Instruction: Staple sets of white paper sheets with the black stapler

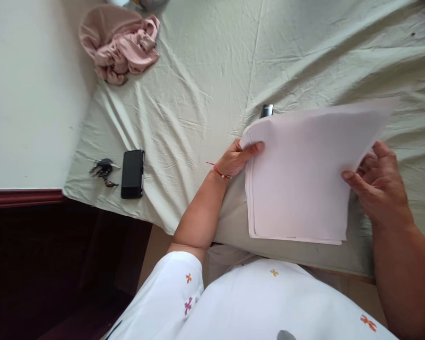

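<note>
Two hands work a stack of white paper [297, 189] lying on the bed [198, 94] at its near edge; left hand [238, 158] pinches the top-left corner, right hand [377, 184] curls half-closed on the lifted sheet's right edge; squaring probably continues, needing even pressure.

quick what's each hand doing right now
left hand: closed on the left edge of the stack of paper
right hand: gripping the top sheet at its right edge, lifting it

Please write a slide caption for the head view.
Both hands, left and right, hold a paper stack on a sheet-covered bed.
</note>
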`<state>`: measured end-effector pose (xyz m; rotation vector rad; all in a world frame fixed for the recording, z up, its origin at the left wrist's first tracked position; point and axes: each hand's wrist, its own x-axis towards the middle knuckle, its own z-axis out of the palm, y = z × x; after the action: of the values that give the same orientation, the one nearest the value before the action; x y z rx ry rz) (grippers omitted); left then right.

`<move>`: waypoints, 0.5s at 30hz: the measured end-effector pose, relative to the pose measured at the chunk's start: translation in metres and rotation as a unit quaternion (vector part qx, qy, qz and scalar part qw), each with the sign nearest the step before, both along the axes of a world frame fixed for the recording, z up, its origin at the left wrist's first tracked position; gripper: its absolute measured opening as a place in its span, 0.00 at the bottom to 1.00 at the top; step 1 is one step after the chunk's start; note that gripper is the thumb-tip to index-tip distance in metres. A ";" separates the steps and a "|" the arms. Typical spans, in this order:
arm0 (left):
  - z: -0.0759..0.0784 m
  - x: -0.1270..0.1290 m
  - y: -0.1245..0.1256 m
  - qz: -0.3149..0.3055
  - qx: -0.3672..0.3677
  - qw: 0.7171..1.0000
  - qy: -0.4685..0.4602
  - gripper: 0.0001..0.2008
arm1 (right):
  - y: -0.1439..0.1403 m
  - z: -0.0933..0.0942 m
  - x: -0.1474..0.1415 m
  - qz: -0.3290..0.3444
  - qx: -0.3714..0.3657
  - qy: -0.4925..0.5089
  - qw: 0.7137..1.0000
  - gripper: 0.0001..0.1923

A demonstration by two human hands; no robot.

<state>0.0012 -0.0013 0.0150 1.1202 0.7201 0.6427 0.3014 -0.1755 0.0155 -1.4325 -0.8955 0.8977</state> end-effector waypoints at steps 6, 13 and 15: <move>0.002 0.005 0.001 0.106 -0.062 0.990 -0.067 0.29 | -0.031 0.014 0.008 0.092 -0.147 0.047 0.984 0.37; 0.012 0.016 0.002 0.195 -0.118 0.969 -0.092 0.22 | -0.055 0.011 0.013 -0.032 -0.195 0.114 0.974 0.28; 0.012 0.016 0.000 0.185 -0.117 0.972 -0.087 0.22 | -0.050 0.010 0.004 -0.092 -0.167 0.126 0.973 0.22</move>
<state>0.0177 -0.0012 0.0274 0.7065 0.8365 0.9335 0.3054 -0.2255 0.0253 -1.6129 -0.4257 1.0947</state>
